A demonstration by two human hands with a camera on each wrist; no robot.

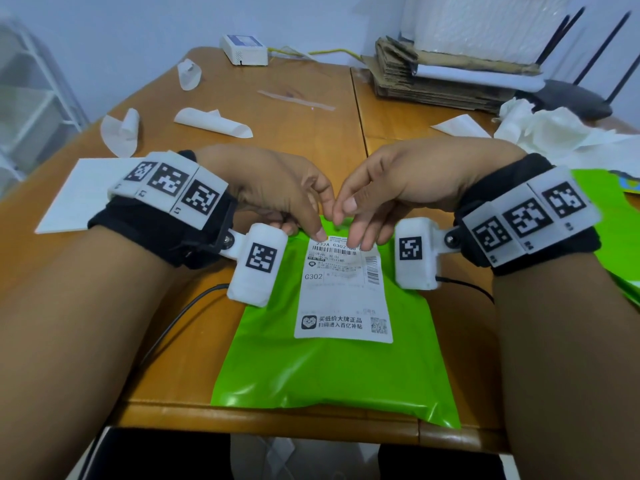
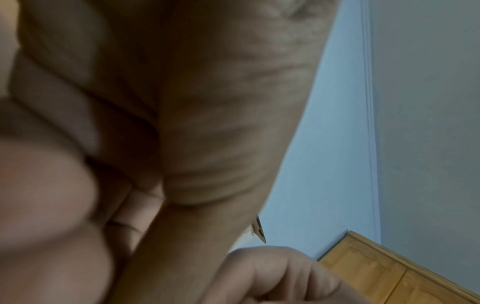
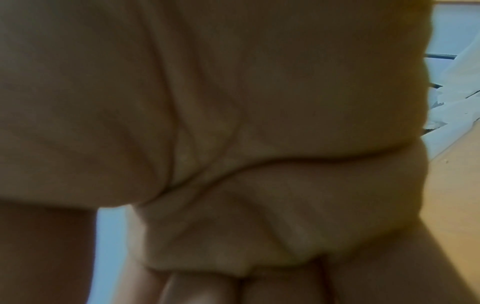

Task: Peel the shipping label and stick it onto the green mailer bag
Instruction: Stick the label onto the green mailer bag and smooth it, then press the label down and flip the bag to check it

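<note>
The green mailer bag (image 1: 332, 372) lies flat at the table's near edge in the head view. A white shipping label (image 1: 343, 299) with barcodes and "G302" print lies on its upper half. Both hands meet at the label's far edge. My left hand (image 1: 320, 233) presses its index fingertip on the top left of the label. My right hand (image 1: 356, 241) presses several fingertips on the top middle, with the thumb lifted clear. Neither hand pinches anything that I can see. Both wrist views show only blurred palm and fingers close up.
Curled white backing papers (image 1: 211, 121) lie on the wooden table (image 1: 294, 133) beyond the hands, with a white sheet (image 1: 79, 195) at left. At the back right are stacked cardboard (image 1: 433, 81), crumpled white paper (image 1: 554, 129) and a router (image 1: 571, 98). Another green bag (image 1: 609, 216) lies at right. A black cable (image 1: 180, 317) runs under the left wrist.
</note>
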